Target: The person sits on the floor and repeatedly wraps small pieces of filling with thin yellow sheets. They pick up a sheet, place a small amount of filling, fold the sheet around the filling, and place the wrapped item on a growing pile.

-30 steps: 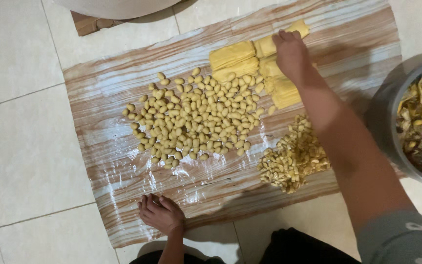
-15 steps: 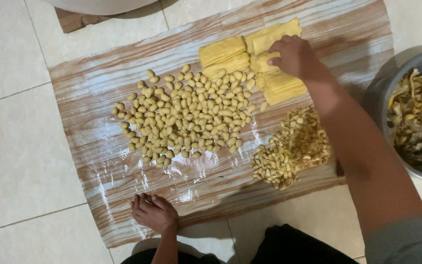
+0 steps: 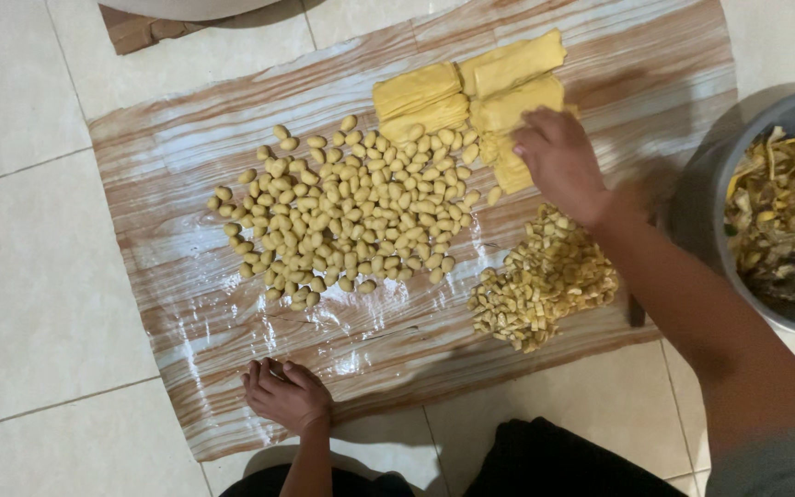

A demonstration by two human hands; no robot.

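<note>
Dark clothing [image 3: 545,460] fills the bottom edge of the view, and just above it the left hand [image 3: 285,396] rests flat on the near rim of the wood-grain plastic sheet [image 3: 186,212], fingers loosely curled, gripping nothing. Past it, across a bare glossy stretch, lies the broad spread of small oval yellow pieces [image 3: 351,216] in one loose layer. To the right of that spread sits a heap of diced yellow chunks [image 3: 540,285], close to the right forearm. Farther on, the right hand [image 3: 558,161] reaches down onto the stacked pale-yellow slabs [image 3: 471,92] at the far side of the sheet; its fingers close over the nearest slab, though whether it is truly gripped or only pressed I cannot tell. At the right edge a grey bucket [image 3: 720,230] holds peels and scraps [image 3: 775,212]. Beyond the sheet, a brown corner of cardboard [image 3: 135,32] shows on the white floor tiles [image 3: 29,276].

The risk, as I judge it: the slabs lie touching the oval pieces, so a dragged slab could scatter them off the slick sheet onto the tiles, and the forearm passing low could sweep the diced heap
</note>
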